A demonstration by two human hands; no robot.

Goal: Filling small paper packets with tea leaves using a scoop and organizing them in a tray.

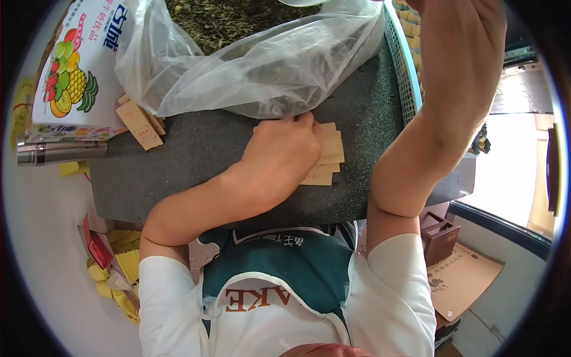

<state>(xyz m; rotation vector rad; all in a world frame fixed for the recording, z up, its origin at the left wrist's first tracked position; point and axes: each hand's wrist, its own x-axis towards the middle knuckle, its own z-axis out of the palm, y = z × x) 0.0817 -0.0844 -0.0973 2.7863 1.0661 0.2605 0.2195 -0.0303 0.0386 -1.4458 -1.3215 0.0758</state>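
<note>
My left hand (287,156) rests low over the dark tabletop (192,147), its fingers curled and their tips hidden. Partly under it and to its right lies a fanned row of small kraft-paper packets (332,147). The fingers are beside the lower edge of a clear plastic bag (267,67), which holds loose dried leaves (227,26), seemingly tea. My right hand (468,11) reaches to the top edge, over the far end of a turquoise plastic basket (408,89); its fingers are mostly cut off, so any hold is hidden. A pale curved rim (301,2) shows above the leaves.
A white carton with printed fruit (76,80) stands at the left. Folded kraft-paper boxes (140,127) lean against it, and a steel flask (62,151) lies below. More kraft packets (410,31) fill the basket. A brown divided box (439,236) is at lower right.
</note>
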